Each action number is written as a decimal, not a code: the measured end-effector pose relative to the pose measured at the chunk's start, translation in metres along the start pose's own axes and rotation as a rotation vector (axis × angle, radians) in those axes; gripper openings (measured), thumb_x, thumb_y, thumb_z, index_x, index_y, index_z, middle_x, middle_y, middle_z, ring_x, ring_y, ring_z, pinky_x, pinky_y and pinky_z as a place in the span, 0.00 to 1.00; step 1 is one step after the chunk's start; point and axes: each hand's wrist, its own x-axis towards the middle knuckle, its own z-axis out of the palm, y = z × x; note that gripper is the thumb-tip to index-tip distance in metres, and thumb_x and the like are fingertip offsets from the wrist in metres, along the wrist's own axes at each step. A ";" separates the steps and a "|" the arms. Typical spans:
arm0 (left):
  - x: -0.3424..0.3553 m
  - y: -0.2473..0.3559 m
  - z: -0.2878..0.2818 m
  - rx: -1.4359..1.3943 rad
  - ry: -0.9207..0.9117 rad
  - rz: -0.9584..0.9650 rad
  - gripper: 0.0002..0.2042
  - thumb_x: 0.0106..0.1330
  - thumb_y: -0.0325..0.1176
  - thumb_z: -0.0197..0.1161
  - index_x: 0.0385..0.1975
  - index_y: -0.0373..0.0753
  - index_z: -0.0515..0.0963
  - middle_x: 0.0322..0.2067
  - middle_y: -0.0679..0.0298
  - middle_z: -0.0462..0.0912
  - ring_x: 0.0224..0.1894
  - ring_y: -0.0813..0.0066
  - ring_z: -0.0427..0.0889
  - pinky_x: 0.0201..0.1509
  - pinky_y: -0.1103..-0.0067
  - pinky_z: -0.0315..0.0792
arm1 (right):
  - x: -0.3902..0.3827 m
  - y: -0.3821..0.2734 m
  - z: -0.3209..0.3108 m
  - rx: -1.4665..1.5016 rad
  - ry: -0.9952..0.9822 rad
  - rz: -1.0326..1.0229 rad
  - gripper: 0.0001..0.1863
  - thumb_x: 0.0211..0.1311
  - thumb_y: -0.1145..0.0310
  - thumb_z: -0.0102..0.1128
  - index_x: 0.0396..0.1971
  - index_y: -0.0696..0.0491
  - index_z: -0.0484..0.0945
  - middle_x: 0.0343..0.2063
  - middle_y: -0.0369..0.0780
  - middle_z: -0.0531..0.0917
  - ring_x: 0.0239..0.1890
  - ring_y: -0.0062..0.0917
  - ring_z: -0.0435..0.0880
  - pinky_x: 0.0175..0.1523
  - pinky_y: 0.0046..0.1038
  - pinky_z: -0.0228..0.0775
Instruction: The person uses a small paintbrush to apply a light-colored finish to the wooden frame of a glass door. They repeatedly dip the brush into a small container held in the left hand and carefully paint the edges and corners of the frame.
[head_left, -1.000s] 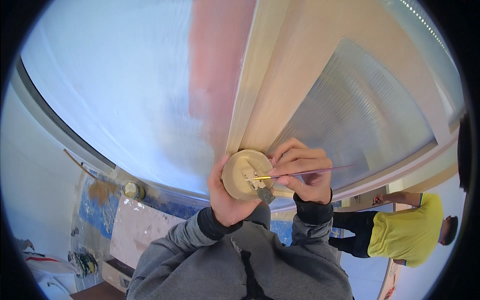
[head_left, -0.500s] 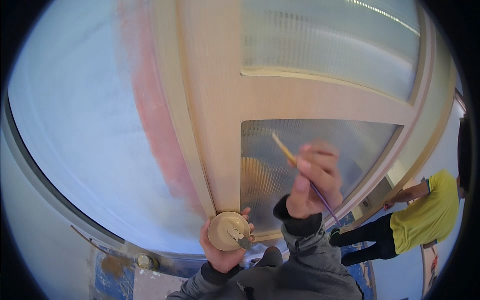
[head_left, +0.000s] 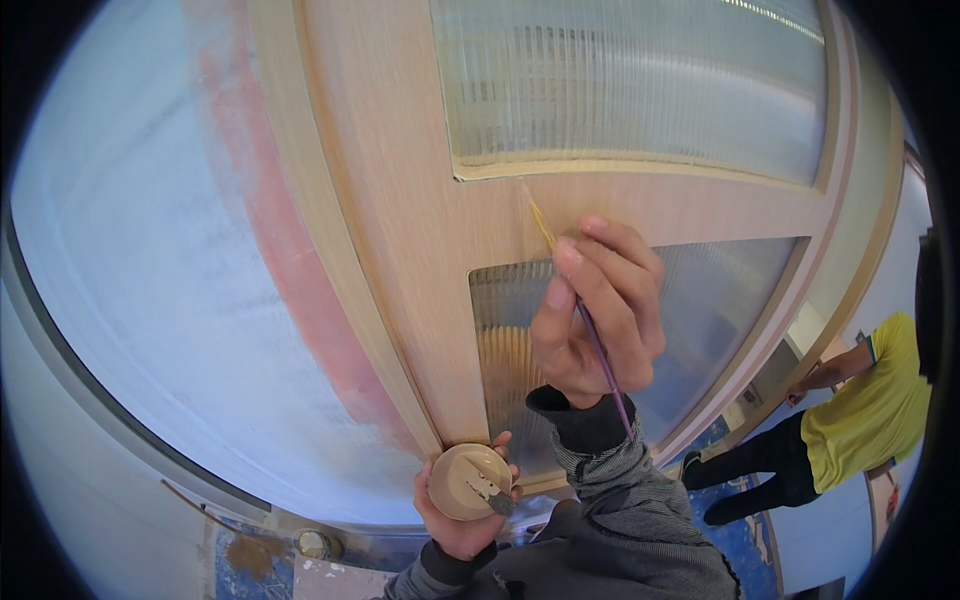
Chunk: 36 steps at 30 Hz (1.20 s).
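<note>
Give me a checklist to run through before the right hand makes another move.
1. Thin brush gripped in the right hand: ok.
2. Bowl held by the left hand, opening up: ok.
3. Grey-ended flat tool secure in the bowl: cannot tell; its end juts over the rim.
4. Brush tip touching the wooden rail between the glass panes: cannot tell.
5. Person in the yellow shirt apart from both hands: ok, off to the right.

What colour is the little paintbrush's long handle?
The paintbrush handle is purple; it shows best in the head view.
</note>
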 end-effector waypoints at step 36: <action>0.004 0.004 0.004 -0.128 -0.007 0.003 0.38 0.68 0.63 0.43 0.64 0.34 0.67 0.66 0.48 0.63 0.50 0.53 0.74 0.45 0.64 0.71 | 0.003 0.007 0.011 -0.066 0.067 0.042 0.17 0.49 0.84 0.67 0.41 0.54 0.85 0.39 0.40 0.85 0.45 0.37 0.84 0.48 0.32 0.79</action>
